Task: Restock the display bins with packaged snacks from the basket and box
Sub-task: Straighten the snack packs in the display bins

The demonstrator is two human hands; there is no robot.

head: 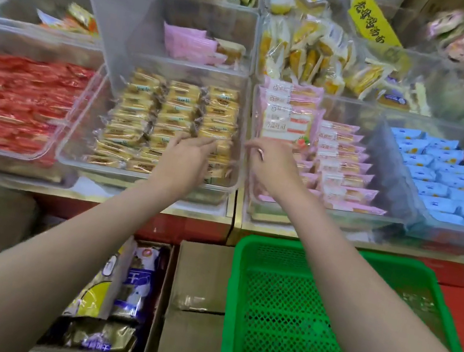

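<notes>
Head view, display counter with clear bins. Left hand (190, 153) reaches into the bin of gold-wrapped snacks (172, 122), fingers extended and touching packets near the bin's front right corner; no packet plainly gripped. Right hand (272, 167) hovers at the front left corner of the bin of pink packets (340, 167), fingers loosely spread, holding nothing visible.

Writing: the pink packets carry Chinese characters, too blurred to read with confidence. Yellow sign (373, 17) in the back row bears black Chinese script, partly legible only. Gold wrapper print unreadable.

Surroundings: red packets (14, 100) fill the bin at left; blue packets (444, 179) the bin at right. Below the counter's front edge, green basket (291, 326) sits under the right forearm, mesh floor visible. Open cardboard box (122, 296) beside it holds purple and gold bags.
</notes>
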